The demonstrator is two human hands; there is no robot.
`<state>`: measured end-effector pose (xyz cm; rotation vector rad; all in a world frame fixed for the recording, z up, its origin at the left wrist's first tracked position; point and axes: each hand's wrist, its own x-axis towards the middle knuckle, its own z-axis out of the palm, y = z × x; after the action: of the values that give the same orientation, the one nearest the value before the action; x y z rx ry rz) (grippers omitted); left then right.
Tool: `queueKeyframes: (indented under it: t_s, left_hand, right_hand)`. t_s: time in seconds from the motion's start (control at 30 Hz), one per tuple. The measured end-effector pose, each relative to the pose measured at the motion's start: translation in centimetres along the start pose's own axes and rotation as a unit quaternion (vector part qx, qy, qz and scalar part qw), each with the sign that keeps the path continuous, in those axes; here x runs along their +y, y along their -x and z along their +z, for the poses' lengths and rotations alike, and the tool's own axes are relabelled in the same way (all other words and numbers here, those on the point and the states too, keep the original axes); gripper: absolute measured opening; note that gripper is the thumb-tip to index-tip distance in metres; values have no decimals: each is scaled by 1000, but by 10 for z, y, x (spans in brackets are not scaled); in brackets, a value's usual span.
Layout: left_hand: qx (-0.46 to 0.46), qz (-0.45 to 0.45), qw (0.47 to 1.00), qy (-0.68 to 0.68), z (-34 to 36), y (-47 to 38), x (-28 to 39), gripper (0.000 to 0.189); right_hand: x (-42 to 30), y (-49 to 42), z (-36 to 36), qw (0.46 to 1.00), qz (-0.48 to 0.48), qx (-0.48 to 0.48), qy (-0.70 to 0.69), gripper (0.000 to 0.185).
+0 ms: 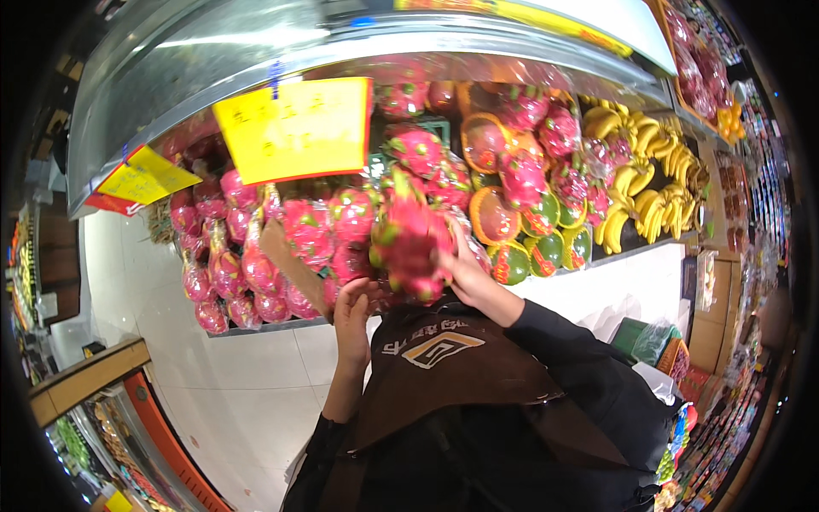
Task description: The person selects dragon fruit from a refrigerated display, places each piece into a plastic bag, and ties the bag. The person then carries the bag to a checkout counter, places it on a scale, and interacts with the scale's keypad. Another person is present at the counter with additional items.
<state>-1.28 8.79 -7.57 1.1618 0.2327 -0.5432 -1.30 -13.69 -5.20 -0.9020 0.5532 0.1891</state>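
Note:
Close in front of my chest is a dragon fruit (413,240), blurred, with green-tipped scales. My right hand (466,265) grips its right side, fingers bent against the skin. Left of and below the fruit, my left hand (357,307) has its fingers curled apart, with nothing seen in them; its fingertips lie near the fruit, and contact cannot be told. A brown cardboard strip (294,270) slants up from beside my left hand across the display. Wrapped dragon fruits (309,233) lie in rows on the stand beneath, partly hidden by my hands and the held fruit.
Yellow price signs (294,131) hang from the metal rail (512,48) over the fruit. Netted green-skinned fruits (547,253) and banana bunches (646,205) lie to the right. A green crate (633,339) stands on the right. A wooden-edged shelf (89,377) is at lower left.

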Motion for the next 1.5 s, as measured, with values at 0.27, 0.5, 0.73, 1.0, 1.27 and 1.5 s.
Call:
queueKeyframes:
  t_s: [0.27,0.5,0.73,1.0,1.27,1.5]
  left_hand:
    - [-79,-79,991,-74,96,16,-83,47]
    - [-85,-206,974,32,166,9,-143,70]
    - [-124,-240,962,37,172,-5,-130,43]
    - [-345,-7,815,-466,193,-26,-25,41]
    - [-64,442,851,-276,278,-108,73,28]
    - [-118,416,817,-382,283,-95,82,23]
  right_hand:
    - [-42,84,-162,837,-217,-26,501,103]
    - [-45,39,-230,809,-214,-150,527,101]
    - [-53,37,-237,789,-262,-183,524,100]
    - [-115,56,-218,731,-66,-188,653,68]
    - [-275,28,-173,674,-559,150,458,31]
    - [-302,10,-179,641,-564,236,464,21]
